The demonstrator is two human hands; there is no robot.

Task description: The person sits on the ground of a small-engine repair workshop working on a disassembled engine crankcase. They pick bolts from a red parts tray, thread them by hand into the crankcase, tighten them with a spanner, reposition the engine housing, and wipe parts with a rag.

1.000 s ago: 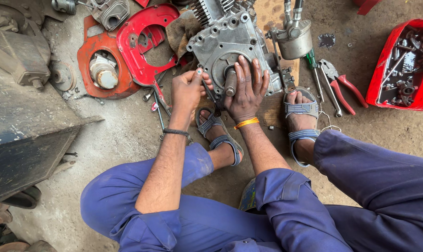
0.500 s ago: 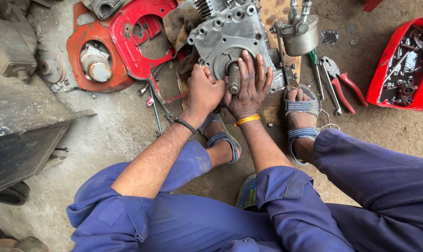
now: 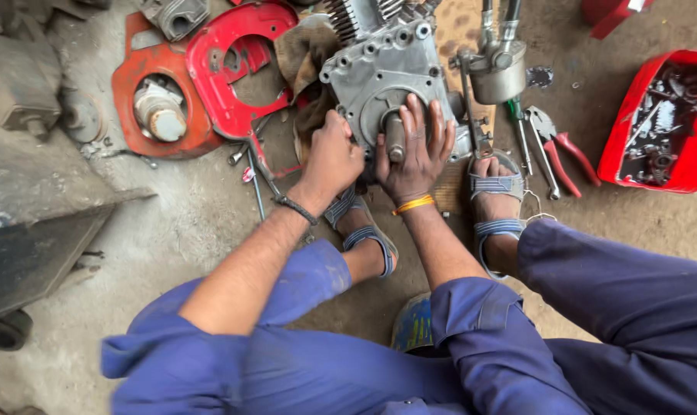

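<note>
Evidently the right hand (image 3: 414, 157) spreads its fingers around the shaft (image 3: 394, 137) — press evenly there. Left hand (image 3: 331, 156), fingers curled together, should brace the grey engine case (image 3: 398, 65) — squarely.

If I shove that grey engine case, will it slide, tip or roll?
The engine case looks like cast metal with cooling fins, so it is probably heavy and stiff. It sits broad on the ground and seems unlikely to roll. Its surface looks greasy, so it may feel slippery where the left hand and right hand press beside the shaft.
</note>
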